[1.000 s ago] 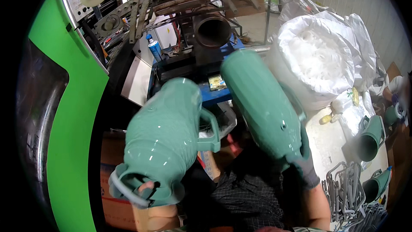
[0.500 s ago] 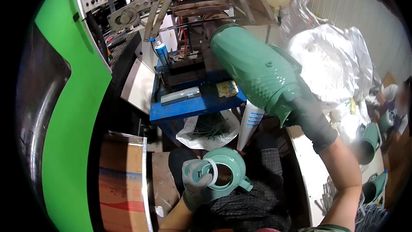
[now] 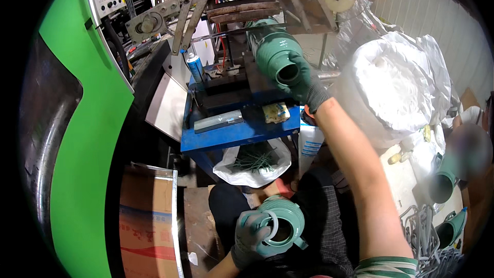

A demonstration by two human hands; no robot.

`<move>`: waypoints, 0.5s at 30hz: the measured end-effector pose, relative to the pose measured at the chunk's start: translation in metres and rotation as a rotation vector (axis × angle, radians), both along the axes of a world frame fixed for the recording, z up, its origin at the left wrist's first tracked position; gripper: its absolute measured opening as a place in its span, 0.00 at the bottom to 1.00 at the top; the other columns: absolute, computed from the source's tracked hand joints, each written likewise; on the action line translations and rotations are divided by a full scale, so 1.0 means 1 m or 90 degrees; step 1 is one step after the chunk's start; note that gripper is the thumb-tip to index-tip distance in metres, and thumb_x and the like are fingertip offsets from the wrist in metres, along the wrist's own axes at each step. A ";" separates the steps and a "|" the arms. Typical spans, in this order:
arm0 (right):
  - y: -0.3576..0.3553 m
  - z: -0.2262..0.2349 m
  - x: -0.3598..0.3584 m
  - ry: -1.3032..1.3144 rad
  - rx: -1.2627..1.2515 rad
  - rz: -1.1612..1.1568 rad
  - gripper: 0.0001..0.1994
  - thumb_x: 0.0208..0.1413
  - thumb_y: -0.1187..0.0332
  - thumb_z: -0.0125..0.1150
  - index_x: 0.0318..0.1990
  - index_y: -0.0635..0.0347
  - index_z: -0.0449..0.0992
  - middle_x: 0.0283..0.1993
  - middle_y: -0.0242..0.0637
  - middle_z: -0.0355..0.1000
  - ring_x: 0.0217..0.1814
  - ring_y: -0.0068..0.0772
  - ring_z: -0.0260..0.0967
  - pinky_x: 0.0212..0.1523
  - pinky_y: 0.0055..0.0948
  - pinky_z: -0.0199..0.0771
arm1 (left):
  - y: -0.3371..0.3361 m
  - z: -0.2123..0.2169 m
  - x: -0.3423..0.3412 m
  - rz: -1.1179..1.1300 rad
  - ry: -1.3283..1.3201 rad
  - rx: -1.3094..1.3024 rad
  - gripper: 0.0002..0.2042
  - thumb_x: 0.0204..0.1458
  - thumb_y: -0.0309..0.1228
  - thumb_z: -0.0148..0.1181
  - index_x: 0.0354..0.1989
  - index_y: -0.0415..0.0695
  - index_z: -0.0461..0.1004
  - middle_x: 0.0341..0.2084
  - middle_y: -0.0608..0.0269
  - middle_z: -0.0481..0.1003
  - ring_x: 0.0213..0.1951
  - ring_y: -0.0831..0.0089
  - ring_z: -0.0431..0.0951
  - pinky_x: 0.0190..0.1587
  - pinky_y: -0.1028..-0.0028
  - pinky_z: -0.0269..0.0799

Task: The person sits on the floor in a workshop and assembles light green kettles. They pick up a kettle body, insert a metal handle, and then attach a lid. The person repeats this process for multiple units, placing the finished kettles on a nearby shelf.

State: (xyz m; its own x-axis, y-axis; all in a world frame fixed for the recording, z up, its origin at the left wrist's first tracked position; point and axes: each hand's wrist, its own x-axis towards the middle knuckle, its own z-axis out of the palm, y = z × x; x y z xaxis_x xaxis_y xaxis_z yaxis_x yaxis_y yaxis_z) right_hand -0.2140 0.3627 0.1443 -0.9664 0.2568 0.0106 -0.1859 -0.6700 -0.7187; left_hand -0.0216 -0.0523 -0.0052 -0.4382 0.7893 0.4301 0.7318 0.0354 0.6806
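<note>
My right hand [image 3: 302, 81], in a grey-green glove, grips the mouth end of a green plastic jug shell [image 3: 278, 50]. That shell lies with its open neck toward me, and its far part sits under the metal bars of the machine [image 3: 242, 10]. On my lap rests a second green jug shell [image 3: 296, 216], mouth upward. My gloved left hand [image 3: 252, 234] is closed at its rim, with fingers through a white ring [image 3: 274, 225]. Whether that hand also grips the shell itself is hard to tell.
On the blue stand [image 3: 242, 141] are a grey bar [image 3: 218, 122], a yellowish block [image 3: 276, 113] and a spray can [image 3: 195, 66]. Below hangs a white sack [image 3: 252, 177] of green strips. A large white bag [image 3: 381, 92], more green shells [image 3: 442, 185] and grey wire handles [image 3: 419, 229] stand right.
My right hand has swung the jug shell left and away from me, lining it up under the machine's bars. The shell on my lap and my left hand have shifted slightly right and nearer.
</note>
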 end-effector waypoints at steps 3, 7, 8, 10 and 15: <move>-0.041 0.006 0.003 -0.030 -0.008 -0.085 0.36 0.58 0.39 0.65 0.68 0.50 0.69 0.58 0.40 0.75 0.53 0.42 0.79 0.43 0.43 0.89 | 0.006 0.019 -0.001 0.005 0.084 0.051 0.33 0.43 0.37 0.80 0.59 0.45 0.73 0.50 0.54 0.80 0.50 0.55 0.82 0.55 0.59 0.76; -0.026 -0.011 0.026 -0.010 -0.012 -0.078 0.36 0.57 0.34 0.65 0.65 0.45 0.72 0.57 0.37 0.75 0.49 0.43 0.78 0.41 0.36 0.87 | 0.011 0.003 -0.014 0.006 0.158 0.090 0.45 0.40 0.45 0.80 0.67 0.50 0.61 0.56 0.45 0.72 0.54 0.41 0.74 0.52 0.43 0.72; -0.040 -0.022 0.049 -0.068 -0.012 -0.077 0.31 0.62 0.34 0.61 0.62 0.45 0.75 0.56 0.36 0.75 0.46 0.40 0.77 0.47 0.30 0.83 | 0.012 0.021 -0.019 0.013 0.147 0.128 0.42 0.40 0.45 0.80 0.64 0.49 0.65 0.57 0.44 0.72 0.55 0.40 0.73 0.55 0.42 0.72; -0.059 -0.067 0.101 -0.067 0.188 -0.116 0.23 0.68 0.52 0.61 0.65 0.51 0.75 0.56 0.35 0.75 0.49 0.36 0.77 0.54 0.33 0.79 | 0.022 0.041 -0.027 0.002 0.108 0.075 0.38 0.38 0.46 0.82 0.56 0.42 0.71 0.55 0.46 0.73 0.54 0.43 0.74 0.56 0.46 0.72; -0.133 -0.052 0.245 0.120 0.616 0.099 0.19 0.59 0.68 0.70 0.59 0.56 0.82 0.62 0.41 0.74 0.62 0.36 0.73 0.66 0.39 0.72 | 0.040 0.056 -0.034 -0.044 -0.010 0.111 0.33 0.35 0.42 0.82 0.52 0.46 0.75 0.52 0.55 0.77 0.49 0.50 0.78 0.53 0.54 0.74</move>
